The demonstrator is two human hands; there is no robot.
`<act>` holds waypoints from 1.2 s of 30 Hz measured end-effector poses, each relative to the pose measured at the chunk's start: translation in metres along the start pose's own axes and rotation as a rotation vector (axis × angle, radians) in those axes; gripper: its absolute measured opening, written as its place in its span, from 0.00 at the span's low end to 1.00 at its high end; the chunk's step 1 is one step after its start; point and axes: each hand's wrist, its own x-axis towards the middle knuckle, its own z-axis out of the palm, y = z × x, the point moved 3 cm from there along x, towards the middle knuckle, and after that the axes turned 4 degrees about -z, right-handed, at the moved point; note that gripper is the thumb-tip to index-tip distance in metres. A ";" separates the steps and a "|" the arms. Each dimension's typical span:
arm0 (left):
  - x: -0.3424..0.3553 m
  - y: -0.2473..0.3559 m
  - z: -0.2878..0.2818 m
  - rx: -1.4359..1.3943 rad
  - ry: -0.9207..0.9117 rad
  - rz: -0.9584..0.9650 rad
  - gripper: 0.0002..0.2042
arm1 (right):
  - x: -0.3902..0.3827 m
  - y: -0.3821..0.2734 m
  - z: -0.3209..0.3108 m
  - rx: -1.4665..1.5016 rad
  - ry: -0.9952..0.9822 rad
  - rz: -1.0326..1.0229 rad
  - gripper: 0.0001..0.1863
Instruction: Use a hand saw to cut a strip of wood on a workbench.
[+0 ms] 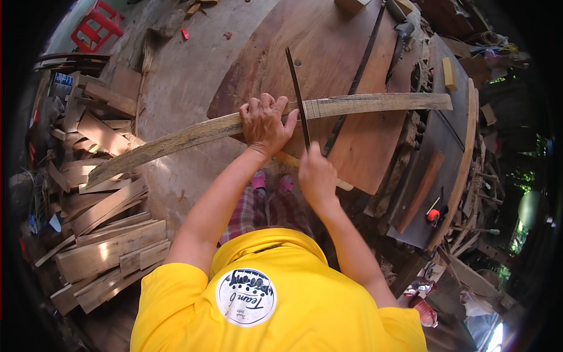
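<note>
A long, slightly curved wooden strip [381,104] lies crosswise over a broad reddish-brown wooden slab [281,53], its left end out over the floor. My left hand [264,122] grips the strip near its middle, fingers curled over it. Just right of those fingers, a thin dark blade [296,88], perhaps a saw or file, crosses the strip beside a few marked lines. My right hand [318,173] is closed round the near end of that tool, slightly blurred; the handle is hidden.
Stacked offcuts [111,258] fill the left side. A red stool [97,26] stands at the back left. At the right, a dark board [446,146] bears a tape measure [434,216], a reddish wood piece [419,193] and a small block [449,73]. A long metal bar [365,58] lies on the slab.
</note>
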 end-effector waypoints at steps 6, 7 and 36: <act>-0.003 -0.010 0.005 -0.007 0.034 0.000 0.14 | -0.015 -0.001 0.000 -0.013 -0.006 -0.050 0.08; -0.001 -0.012 0.002 0.002 0.044 -0.013 0.14 | -0.031 0.001 -0.001 0.007 -0.024 -0.063 0.09; 0.001 -0.005 0.007 -0.060 0.079 0.010 0.13 | 0.028 -0.008 0.000 -0.039 -0.019 -0.038 0.12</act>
